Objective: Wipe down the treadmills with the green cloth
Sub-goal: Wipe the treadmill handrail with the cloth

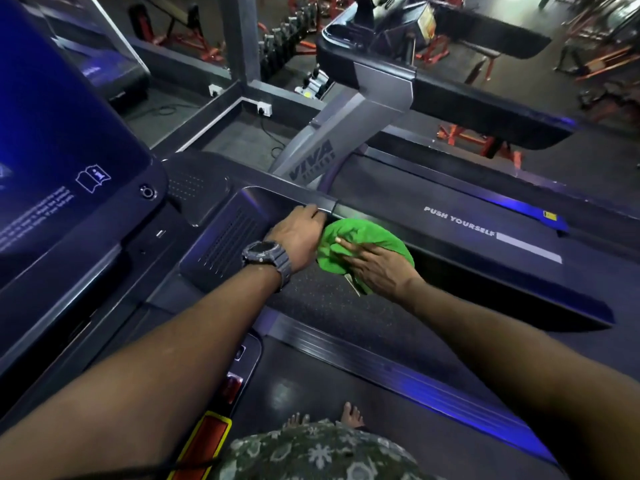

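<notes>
I stand on a dark treadmill; its console screen (52,140) fills the left and its right handrail (485,278) runs out to the right. A bunched green cloth (360,242) lies on the near end of that handrail. My right hand (377,265) presses flat on top of the cloth, fingers spread. My left hand (298,233), with a dark wristwatch, rests against the rail's grey joint just left of the cloth, its fingers curled onto the rail edge and touching the cloth's side.
A second treadmill (450,91) with "VIVA" on its upright stands beyond, its belt marked "PUSH YOURSELF". Wall sockets (264,108) and cables lie on the floor behind. Red gym frames (464,136) fill the background. My bare feet (349,415) are on the belt.
</notes>
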Motion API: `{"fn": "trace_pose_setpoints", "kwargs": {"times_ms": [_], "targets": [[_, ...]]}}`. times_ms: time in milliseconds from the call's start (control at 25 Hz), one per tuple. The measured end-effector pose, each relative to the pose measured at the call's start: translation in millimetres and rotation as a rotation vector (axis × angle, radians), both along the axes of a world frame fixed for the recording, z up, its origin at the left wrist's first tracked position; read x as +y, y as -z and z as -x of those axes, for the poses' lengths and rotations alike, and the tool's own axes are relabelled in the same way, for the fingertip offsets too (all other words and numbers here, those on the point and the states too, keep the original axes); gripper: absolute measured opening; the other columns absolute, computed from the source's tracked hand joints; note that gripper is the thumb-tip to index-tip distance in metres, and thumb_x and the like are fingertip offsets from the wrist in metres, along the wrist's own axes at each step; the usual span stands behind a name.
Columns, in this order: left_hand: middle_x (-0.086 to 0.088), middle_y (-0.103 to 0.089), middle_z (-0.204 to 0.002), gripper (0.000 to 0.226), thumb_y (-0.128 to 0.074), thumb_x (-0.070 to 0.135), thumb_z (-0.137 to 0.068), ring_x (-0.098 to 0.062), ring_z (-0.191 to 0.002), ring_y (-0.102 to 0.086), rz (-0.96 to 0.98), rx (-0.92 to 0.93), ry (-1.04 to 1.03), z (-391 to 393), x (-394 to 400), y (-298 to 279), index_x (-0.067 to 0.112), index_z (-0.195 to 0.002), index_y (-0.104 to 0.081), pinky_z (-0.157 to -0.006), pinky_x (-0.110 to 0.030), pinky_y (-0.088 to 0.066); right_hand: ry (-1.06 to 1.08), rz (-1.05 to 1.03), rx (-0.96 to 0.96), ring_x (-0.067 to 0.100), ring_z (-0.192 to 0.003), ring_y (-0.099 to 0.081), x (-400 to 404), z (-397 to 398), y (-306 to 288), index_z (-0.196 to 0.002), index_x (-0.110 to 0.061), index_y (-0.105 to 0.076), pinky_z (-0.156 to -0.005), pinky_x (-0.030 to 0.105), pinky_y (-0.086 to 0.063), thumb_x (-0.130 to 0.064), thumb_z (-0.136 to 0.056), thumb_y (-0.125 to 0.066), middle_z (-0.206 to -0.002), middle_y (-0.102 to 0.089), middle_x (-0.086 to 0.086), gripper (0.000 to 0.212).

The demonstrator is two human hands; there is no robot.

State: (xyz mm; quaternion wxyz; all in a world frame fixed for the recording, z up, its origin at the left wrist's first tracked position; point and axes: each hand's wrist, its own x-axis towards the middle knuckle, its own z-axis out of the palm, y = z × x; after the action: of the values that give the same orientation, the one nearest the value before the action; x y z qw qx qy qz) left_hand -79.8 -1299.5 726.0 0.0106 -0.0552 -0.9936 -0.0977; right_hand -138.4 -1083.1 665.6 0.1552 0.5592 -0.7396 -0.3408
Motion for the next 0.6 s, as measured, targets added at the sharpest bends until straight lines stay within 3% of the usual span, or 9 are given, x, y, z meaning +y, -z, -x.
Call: {"fn": "trace_pose_setpoints", "kwargs": {"times_ms": [80,200,280,360,400,480,600], "targets": [[-0.017,-0.051,-0.115,0.042,-0.06,0.019,-0.076,-0.038,-0.1,-0.051,0.006,0.097,-0.004,4.2,3.9,-3.0,0.004,-0.114,-0.054,-0.087,-0.048,-0.048,0.015,0.086,-0.035,0.02,-0.145,-0.025,-25.6,1.8,-9.2,-0.136,-0.015,-0.052,-0.12,0.042,-0.012,-0.023,-0.093,-0.022,-0.149,-0.043,0.001,0.053],[-0.021,-0.054,-0.118,0.051,-0.043,0.028,-0.073,-0.039,-0.105,-0.052,0.021,0.159,0.064,8.3,15.1,-3.6,0.0,-0.114,-0.057,-0.092,-0.045,-0.048,0.086,0.024,-0.091,0.02,-0.143,-0.032,-4.0,-0.5,-8.3,-0.139,-0.016,-0.039,-0.119,0.041,-0.017,-0.022,-0.091,-0.019,-0.146,-0.047,0.003,0.052],[-0.021,-0.057,-0.115,0.059,-0.033,0.032,-0.071,-0.039,-0.104,-0.054,0.037,0.156,0.105,9.8,23.4,-0.6,0.0,-0.112,-0.059,-0.093,-0.045,-0.047,0.119,-0.015,-0.211,0.016,-0.119,-0.059,47.1,-13.6,-7.2,-0.117,-0.023,-0.064,-0.106,0.032,-0.026,-0.019,-0.087,-0.027,-0.121,-0.067,0.001,0.048],[-0.021,-0.057,-0.116,0.056,-0.039,0.027,-0.069,-0.039,-0.105,-0.054,0.057,0.143,0.098,10.2,32.5,2.3,-0.001,-0.113,-0.06,-0.095,-0.045,-0.046,0.1,0.042,-0.244,0.015,-0.088,-0.07,76.9,-24.4,-8.3,-0.085,-0.014,-0.075,-0.092,0.029,-0.033,-0.017,-0.082,-0.036,-0.091,-0.075,0.0,0.039],[-0.021,-0.057,-0.116,0.055,-0.044,0.026,-0.068,-0.039,-0.106,-0.054,0.055,0.136,0.094,11.9,38.1,2.2,-0.001,-0.114,-0.059,-0.095,-0.045,-0.046,0.112,0.076,-0.221,0.014,-0.088,-0.07,73.0,-22.9,-7.9,-0.088,-0.012,-0.075,-0.091,0.028,-0.033,-0.018,-0.082,-0.037,-0.093,-0.075,0.0,0.039],[-0.02,-0.057,-0.115,0.055,-0.043,0.028,-0.069,-0.037,-0.105,-0.054,0.053,0.121,0.116,16.4,49.6,2.2,0.0,-0.113,-0.059,-0.096,-0.044,-0.045,0.134,0.087,-0.237,0.014,-0.11,-0.064,34.5,-18.0,-3.6,-0.107,-0.014,-0.073,-0.101,0.029,-0.032,-0.022,-0.084,-0.034,-0.115,-0.071,-0.002,0.046],[-0.017,-0.057,-0.117,0.059,-0.035,0.032,-0.072,-0.034,-0.108,-0.053,0.053,0.109,0.122,17.8,60.4,2.9,0.001,-0.117,-0.057,-0.1,-0.041,-0.043,0.167,0.091,-0.265,0.015,-0.125,-0.055,15.6,-12.0,-5.9,-0.114,-0.021,-0.07,-0.111,0.035,-0.029,-0.022,-0.084,-0.028,-0.124,-0.066,-0.006,0.052]]}}
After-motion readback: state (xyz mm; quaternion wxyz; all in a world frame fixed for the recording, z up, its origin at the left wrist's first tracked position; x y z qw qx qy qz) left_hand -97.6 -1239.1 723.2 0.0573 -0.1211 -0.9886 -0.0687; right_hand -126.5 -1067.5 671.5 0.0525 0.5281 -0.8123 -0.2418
